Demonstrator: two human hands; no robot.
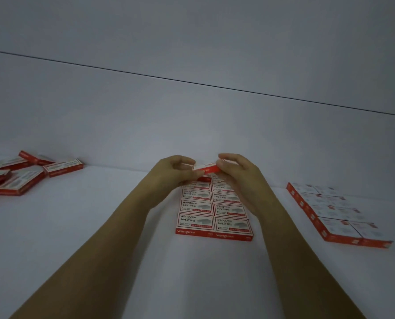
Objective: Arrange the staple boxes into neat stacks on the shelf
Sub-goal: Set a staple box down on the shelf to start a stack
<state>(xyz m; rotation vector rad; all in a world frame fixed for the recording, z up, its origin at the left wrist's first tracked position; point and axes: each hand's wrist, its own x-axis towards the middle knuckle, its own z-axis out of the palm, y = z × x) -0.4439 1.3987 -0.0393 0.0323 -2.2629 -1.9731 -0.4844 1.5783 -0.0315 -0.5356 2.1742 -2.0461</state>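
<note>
A red and white staple box (205, 168) is held level between my left hand (172, 172) and my right hand (234, 170), each pinching one end. It hovers over the far end of a two-column block of staple boxes (215, 210) lying flat on the white shelf (122, 226). My hands hide the far boxes of that block. A second neat block of boxes (334, 212) lies to the right. A loose, untidy pile of boxes (23, 173) sits at the far left by the back wall.
The shelf's white back wall (192, 125) rises just behind my hands, with a thin dark seam across it. Bare white shelf surface lies between the pile and the middle block, and in front of all the boxes.
</note>
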